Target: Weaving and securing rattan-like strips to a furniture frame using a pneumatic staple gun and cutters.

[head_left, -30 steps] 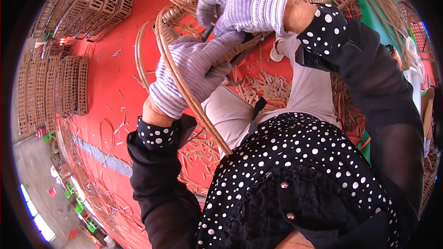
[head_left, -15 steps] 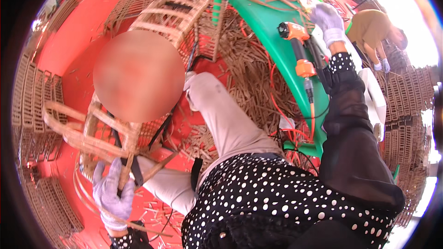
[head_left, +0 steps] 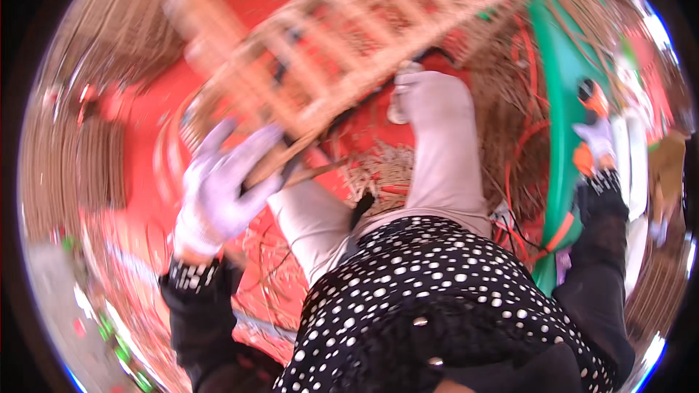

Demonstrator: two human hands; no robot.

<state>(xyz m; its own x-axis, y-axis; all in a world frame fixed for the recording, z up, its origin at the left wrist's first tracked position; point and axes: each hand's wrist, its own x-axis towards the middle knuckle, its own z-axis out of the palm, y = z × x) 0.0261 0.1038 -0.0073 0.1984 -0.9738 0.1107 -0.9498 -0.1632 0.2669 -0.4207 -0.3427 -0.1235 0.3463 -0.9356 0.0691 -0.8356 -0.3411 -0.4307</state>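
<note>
Polka-dotted black fabric fills the bottom of the frame, my own torso, with pale trousers point(head_left: 444, 167) running up the middle. At left centre I see my left hand point(head_left: 218, 189) in a lilac knit glove, fingers curled around the lower end of a woven cane frame point(head_left: 349, 65). That ladder-like frame slants from the glove up toward the top centre and is heavily blurred, so I cannot tell how much of its weave is complete. At the right edge my right hand point(head_left: 595, 135), also gloved, is closed around an orange power drill point(head_left: 588, 156) beside a green curved panel point(head_left: 557, 102). Judging from this, the frame is held and the tool is picked up, but tool and frame are well apart; any fastening looks not yet begun. Beyond lie loose cane strips point(head_left: 386, 171) on the red floor point(head_left: 145, 145).
</note>
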